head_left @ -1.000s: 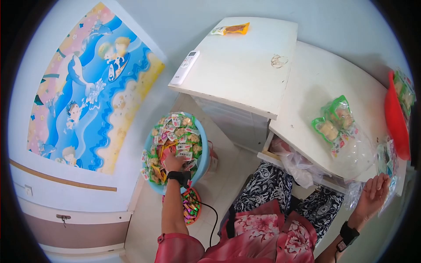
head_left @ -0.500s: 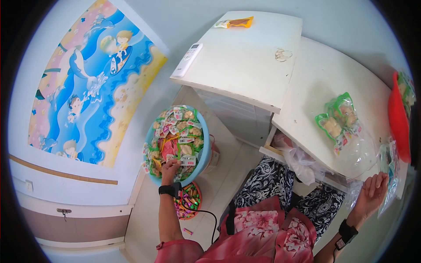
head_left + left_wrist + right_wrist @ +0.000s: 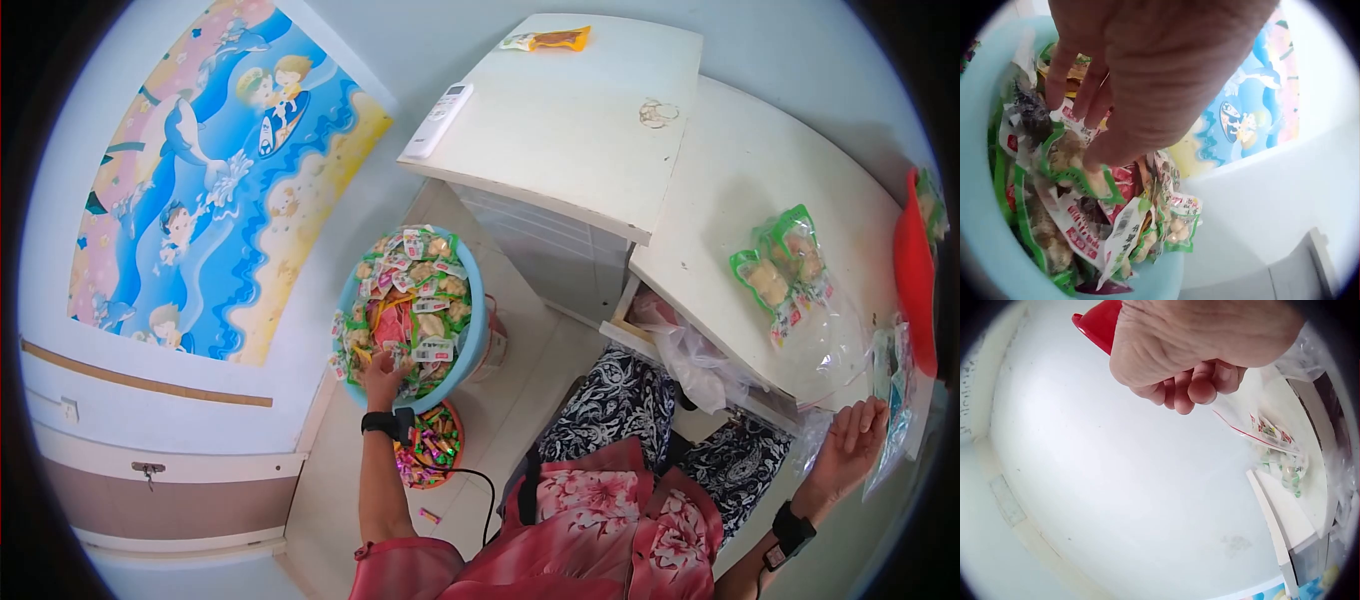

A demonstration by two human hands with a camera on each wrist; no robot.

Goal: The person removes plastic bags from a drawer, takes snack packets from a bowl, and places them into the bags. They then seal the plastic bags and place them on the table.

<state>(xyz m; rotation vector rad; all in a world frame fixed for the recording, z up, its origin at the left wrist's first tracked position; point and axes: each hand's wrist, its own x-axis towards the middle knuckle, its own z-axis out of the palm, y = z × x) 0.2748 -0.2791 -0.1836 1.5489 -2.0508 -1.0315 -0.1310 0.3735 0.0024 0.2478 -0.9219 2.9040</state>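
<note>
The person sits beside a white table [image 3: 720, 170], and both arms are spread wide apart. The left hand [image 3: 381, 378] reaches down into a blue basin [image 3: 478, 312] which stands on the floor, near the wall with the sea picture [image 3: 200, 180]. The basin is heaped with snack packets [image 3: 425, 295], most of them with green edges. In the left wrist view, the fingers [image 3: 1088, 103] point down and are only a little bent, and their tips touch the top packets at the near rim. The thumb lies against one green-edged packet [image 3: 1079, 178]. It seems to press on it, but I cannot tell if the hand really pinches it.

The right hand [image 3: 850, 440] is far on the other side, at the table's near corner, with the palm turned up. Its fingers [image 3: 1200, 387] are loosely curled and it holds nothing. A clear bag [image 3: 888, 395] hangs just beside it, under the red basin [image 3: 912, 270].

A small bowl of coloured sweets [image 3: 432, 447] stands on the floor just beside the blue basin. On the table lie a remote control [image 3: 438, 120], an orange packet [image 3: 552, 40] and a clear bag of green packets [image 3: 785, 265].
</note>
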